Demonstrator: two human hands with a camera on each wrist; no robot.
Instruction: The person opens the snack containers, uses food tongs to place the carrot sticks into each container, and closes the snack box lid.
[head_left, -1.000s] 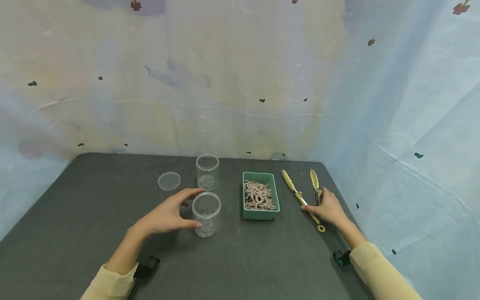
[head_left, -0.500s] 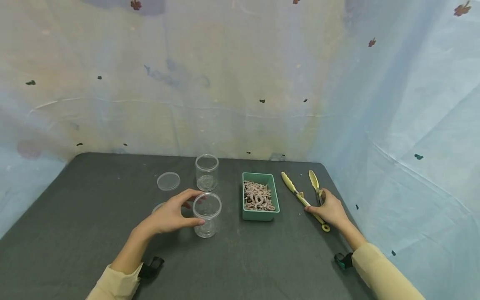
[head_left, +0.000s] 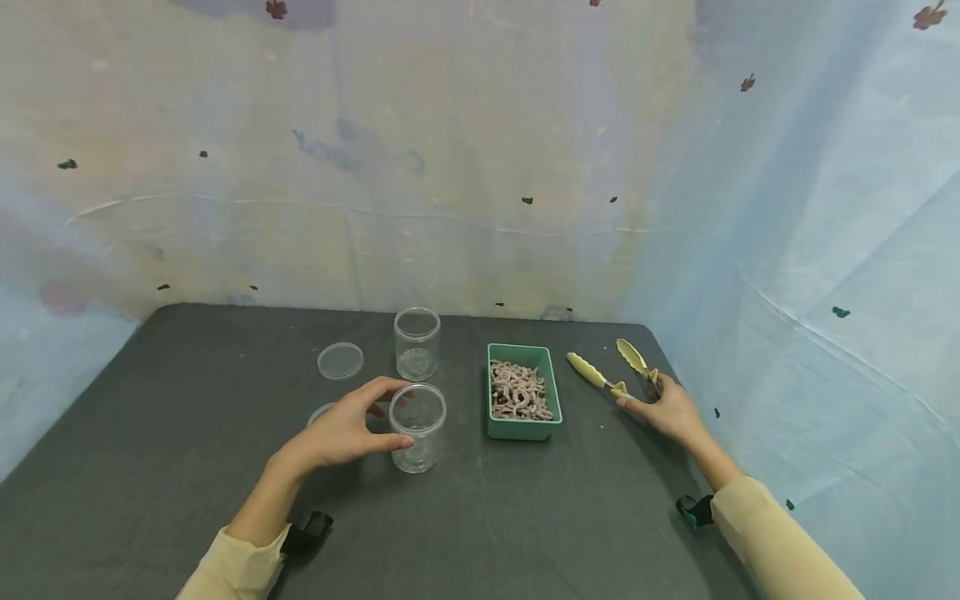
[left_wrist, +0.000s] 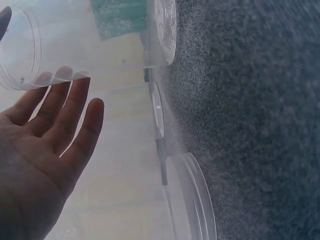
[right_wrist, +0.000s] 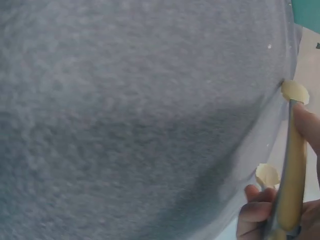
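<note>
Near the middle of the table stands an upright clear jar (head_left: 423, 450) with no lid on it. My left hand (head_left: 345, 429) holds it from the left, thumb on the near side and fingers on the far side; the left wrist view shows fingertips against the jar wall (left_wrist: 65, 47). On the right, my right hand (head_left: 672, 414) grips yellow-tipped tongs (head_left: 588, 371), thumb on one arm and fingers about the other. Their tips are spread apart and point away from me. In the right wrist view the handle of the tongs (right_wrist: 292, 175) lies across the palm.
Between the hands is a green box (head_left: 525, 429) of pale ring-shaped and curled pieces (head_left: 517, 392). A second clear jar (head_left: 416, 346) stands behind the first. One flat clear lid (head_left: 341, 361) lies at its left; another lid (left_wrist: 192, 197) is partly hidden by my left hand.
My right hand has taken the tongs up and shifted them slightly right and away from me. My left hand has closed in on the near jar, which stays about where it was.
</note>
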